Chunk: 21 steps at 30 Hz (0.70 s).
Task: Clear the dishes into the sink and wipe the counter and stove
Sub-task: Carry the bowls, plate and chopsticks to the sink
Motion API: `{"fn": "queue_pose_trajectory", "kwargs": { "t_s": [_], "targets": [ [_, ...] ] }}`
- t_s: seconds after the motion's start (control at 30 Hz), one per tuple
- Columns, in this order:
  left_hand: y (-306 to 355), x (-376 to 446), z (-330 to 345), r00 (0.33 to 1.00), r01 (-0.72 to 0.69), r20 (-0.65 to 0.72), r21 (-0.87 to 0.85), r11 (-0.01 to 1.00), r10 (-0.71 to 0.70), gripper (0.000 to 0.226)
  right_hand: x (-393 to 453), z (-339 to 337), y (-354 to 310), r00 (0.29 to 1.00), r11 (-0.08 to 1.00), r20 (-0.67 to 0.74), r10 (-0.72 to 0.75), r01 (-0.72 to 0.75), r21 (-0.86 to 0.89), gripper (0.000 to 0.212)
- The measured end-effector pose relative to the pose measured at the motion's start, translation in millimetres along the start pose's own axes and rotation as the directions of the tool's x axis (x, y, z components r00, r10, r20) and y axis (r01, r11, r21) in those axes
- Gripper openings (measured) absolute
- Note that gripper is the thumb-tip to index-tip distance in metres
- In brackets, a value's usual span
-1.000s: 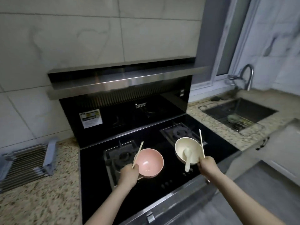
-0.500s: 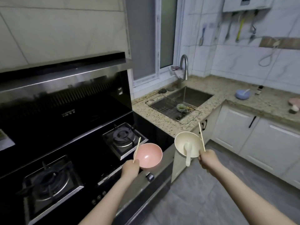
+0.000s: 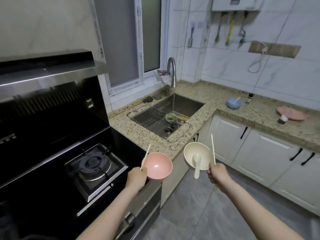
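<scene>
Step in hand: carry both bowls to the steel sink (image 3: 183,103), level (spoon loose, could slide out), and lower them gently.

My left hand (image 3: 136,177): clenched round round pink plastic bowl (image 3: 158,166) plus one pale chopstick (image 3: 145,157), above the stove's edge.

My right hand (image 3: 218,174): clenched round cream bowl (image 3: 195,155) holding white spoon (image 3: 197,163), plus second chopstick (image 3: 213,149), over the floor.

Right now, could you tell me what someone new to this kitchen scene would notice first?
Most striking are the two bowls held in the foreground: the left hand grips a pink bowl and a chopstick, while the right hand grips a cream bowl holding a spoon, plus another chopstick. Beyond them, the sink in the speckled counter already holds dishes on a rack.
</scene>
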<state>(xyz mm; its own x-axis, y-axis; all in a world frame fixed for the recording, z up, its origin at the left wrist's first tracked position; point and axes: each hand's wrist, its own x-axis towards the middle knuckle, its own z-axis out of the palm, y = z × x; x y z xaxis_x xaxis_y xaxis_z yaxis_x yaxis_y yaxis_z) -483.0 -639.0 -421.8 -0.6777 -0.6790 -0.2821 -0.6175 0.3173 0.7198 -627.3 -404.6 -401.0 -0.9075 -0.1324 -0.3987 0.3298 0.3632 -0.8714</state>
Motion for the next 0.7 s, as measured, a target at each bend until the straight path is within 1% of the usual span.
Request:
{"fn": "queue_pose_trajectory", "kwargs": {
  "t_s": [0.2, 0.33, 0.4, 0.5, 0.7],
  "targets": [
    [43, 95, 11, 0.999, -0.013, 0.041, -0.022, 1.0, 0.014, 0.034, 85, 10, -44, 1.0, 0.997, -0.02, -0.004, 0.003, -0.079, 0.037],
    [69, 162, 13, 1.0, -0.01, 0.002, -0.067, 0.998, 0.01, 0.039, 141, 16, -69, 0.999, 0.993, -0.039, -0.02, 0.015, -0.12, 0.038],
    [83, 187, 15, 1.0, -0.01, -0.026, -0.114, 0.993, 0.007, 0.036, 163, 18, -78, 0.999, 0.991, -0.047, -0.026, 0.02, -0.129, 0.037],
    [100, 213, 20, 0.998, 0.002, -0.055, -0.133, 0.991, -0.009, 0.027, 188, 18, -89, 0.999, 0.991, -0.045, -0.024, 0.018, -0.132, 0.038],
    [122, 270, 39, 0.997, 0.055, -0.05, -0.09, 0.994, -0.06, 0.037, 243, 16, -112, 0.999, 0.993, -0.043, -0.029, 0.024, -0.115, 0.04]
  ]
}}
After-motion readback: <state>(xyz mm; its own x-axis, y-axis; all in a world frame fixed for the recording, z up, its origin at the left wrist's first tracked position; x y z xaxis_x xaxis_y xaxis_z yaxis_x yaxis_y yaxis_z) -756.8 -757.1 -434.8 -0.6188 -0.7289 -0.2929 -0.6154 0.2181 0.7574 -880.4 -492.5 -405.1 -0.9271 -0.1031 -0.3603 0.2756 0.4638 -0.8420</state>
